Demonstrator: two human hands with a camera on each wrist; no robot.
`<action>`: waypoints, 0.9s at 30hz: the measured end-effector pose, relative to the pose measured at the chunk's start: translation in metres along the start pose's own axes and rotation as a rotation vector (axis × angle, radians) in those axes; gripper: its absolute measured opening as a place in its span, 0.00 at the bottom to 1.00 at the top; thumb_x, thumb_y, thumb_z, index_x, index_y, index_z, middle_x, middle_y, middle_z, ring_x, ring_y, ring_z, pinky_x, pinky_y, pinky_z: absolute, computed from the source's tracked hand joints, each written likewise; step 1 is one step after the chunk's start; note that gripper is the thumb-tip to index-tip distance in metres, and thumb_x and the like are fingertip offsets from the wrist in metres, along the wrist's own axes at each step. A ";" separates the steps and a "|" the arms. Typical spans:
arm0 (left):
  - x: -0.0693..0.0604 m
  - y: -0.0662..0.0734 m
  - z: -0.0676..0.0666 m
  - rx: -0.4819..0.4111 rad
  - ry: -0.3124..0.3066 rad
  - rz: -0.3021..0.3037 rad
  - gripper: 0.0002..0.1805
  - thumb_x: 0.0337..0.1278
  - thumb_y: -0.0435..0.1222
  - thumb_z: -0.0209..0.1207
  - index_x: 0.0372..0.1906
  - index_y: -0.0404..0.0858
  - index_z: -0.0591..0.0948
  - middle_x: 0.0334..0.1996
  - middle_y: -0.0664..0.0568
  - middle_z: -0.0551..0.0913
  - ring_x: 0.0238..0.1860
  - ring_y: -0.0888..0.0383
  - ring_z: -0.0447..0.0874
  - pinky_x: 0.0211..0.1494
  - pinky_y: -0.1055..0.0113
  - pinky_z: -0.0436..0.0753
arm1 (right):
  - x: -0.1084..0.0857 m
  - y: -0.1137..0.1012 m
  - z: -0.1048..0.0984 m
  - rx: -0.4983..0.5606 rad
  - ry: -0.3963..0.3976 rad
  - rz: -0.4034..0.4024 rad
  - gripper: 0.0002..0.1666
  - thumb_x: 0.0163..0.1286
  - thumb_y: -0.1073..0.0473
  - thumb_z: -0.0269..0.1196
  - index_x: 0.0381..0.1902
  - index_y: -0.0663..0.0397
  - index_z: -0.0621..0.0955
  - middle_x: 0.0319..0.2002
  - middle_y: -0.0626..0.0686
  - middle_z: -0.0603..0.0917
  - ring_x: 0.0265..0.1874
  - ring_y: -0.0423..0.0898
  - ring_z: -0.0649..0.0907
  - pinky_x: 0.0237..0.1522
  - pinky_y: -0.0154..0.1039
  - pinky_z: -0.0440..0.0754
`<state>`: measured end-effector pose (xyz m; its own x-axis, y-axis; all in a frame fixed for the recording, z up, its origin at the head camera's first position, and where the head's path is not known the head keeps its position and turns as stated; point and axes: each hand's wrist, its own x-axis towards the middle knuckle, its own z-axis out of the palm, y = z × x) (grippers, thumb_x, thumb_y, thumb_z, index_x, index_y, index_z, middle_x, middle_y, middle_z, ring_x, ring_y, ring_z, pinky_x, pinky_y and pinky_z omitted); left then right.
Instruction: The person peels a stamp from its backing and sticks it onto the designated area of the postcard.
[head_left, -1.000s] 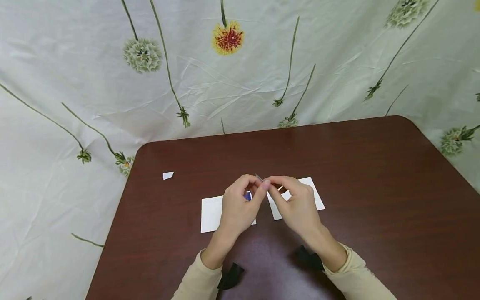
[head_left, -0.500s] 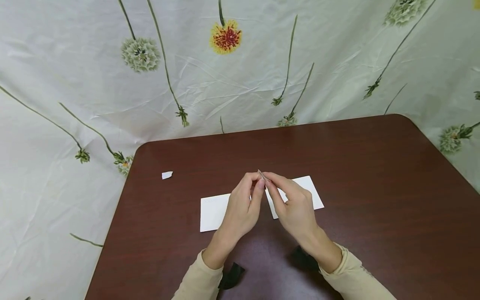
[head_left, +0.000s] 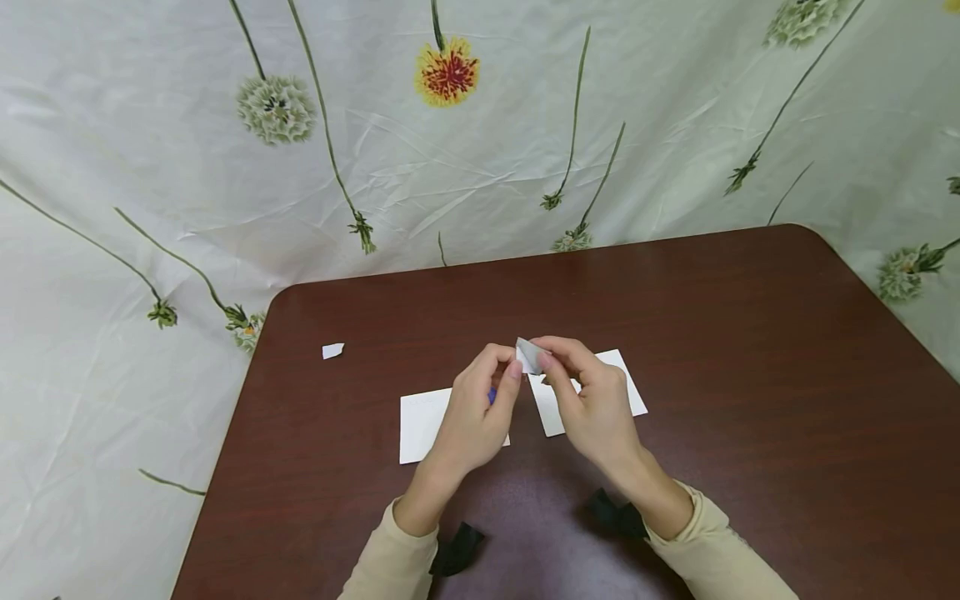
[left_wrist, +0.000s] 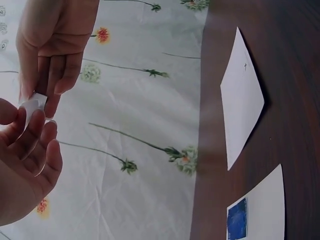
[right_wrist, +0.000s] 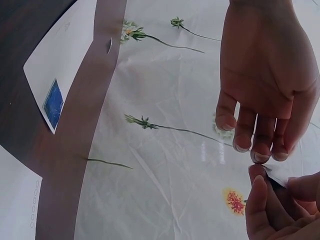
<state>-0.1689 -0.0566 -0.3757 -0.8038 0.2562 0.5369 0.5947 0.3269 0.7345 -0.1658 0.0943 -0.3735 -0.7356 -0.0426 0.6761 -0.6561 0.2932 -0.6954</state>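
Holding left hand (head_left: 474, 417) at seven o'clock, right hand (head_left: 598, 407) at four, pinched paper piece (head_left: 529, 356) with both; looked white-grey, pointed.

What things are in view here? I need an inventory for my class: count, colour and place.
Floral cloth: 1, white with printed flowers, backdrop
Table: 1, reddish brown, in front of the cloth
Left paper sheet: 1, white, on the table
Blue patch: 1, blue, on the left paper sheet
Right paper sheet: 1, white, on the table
Paper scrap: 1, white, far left of the table
Small thin piece: 1, white and grey, above the table
Black objects: 2, black, low in the head view; identity unclear
Left hand: 1, bare, pinching the small thin piece
Right hand: 1, bare, pinching it too
Left sleeve: 1, cream, left forearm
Right sleeve: 1, cream, right forearm
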 end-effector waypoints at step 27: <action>0.001 0.001 -0.010 -0.004 -0.030 -0.039 0.04 0.66 0.32 0.52 0.36 0.35 0.76 0.27 0.55 0.74 0.26 0.59 0.72 0.29 0.68 0.73 | 0.004 0.002 -0.006 0.065 0.018 0.105 0.10 0.68 0.75 0.55 0.46 0.66 0.78 0.26 0.55 0.85 0.23 0.45 0.81 0.28 0.34 0.80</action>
<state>-0.1696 -0.0649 -0.3702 -0.8254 0.2704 0.4956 0.5632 0.3334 0.7561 -0.1687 0.1006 -0.3703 -0.7982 0.0028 0.6024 -0.5854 0.2328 -0.7766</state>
